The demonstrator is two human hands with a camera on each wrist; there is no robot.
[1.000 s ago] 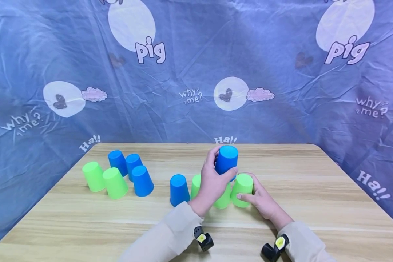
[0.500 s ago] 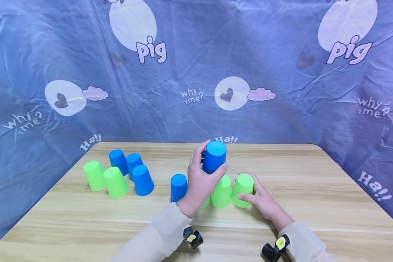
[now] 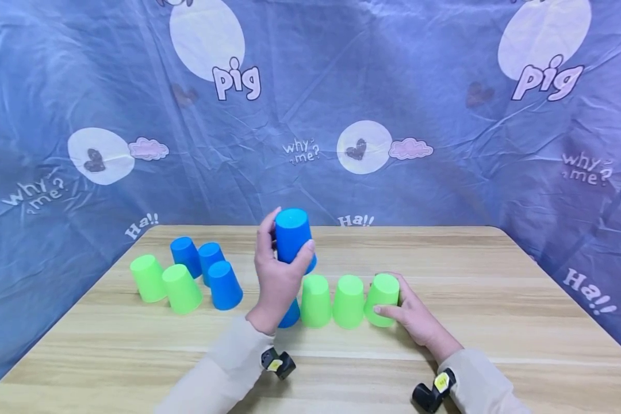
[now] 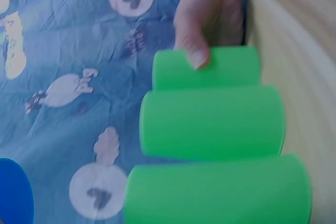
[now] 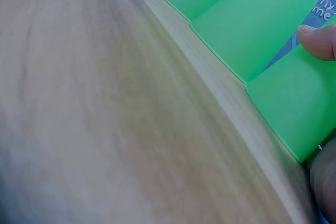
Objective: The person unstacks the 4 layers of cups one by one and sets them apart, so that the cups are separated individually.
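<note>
My left hand (image 3: 279, 279) grips an upside-down blue cup (image 3: 292, 236), raised above the row; a second blue rim shows just under it. Partly hidden behind that hand, another blue cup (image 3: 290, 315) stands at the row's left end. Beside it are a green cup (image 3: 316, 302) and a middle green cup (image 3: 349, 302), all upside down. At the right end my right hand (image 3: 419, 319) holds the last green cup (image 3: 382, 296) on the table, thumb in front. The left wrist view shows the blue cup (image 4: 14, 192) at its lower left edge.
On the left of the table (image 3: 134, 356) stand two green cups, a front one (image 3: 182, 290) and a rear one (image 3: 149, 279), and three blue cups (image 3: 225, 286), upside down. A printed blue cloth (image 3: 290, 86) hangs behind the table.
My left hand has moved left with the raised blue cup, from above the right green cups to above the row's blue cup. The right hand has stayed on its green cup.
</note>
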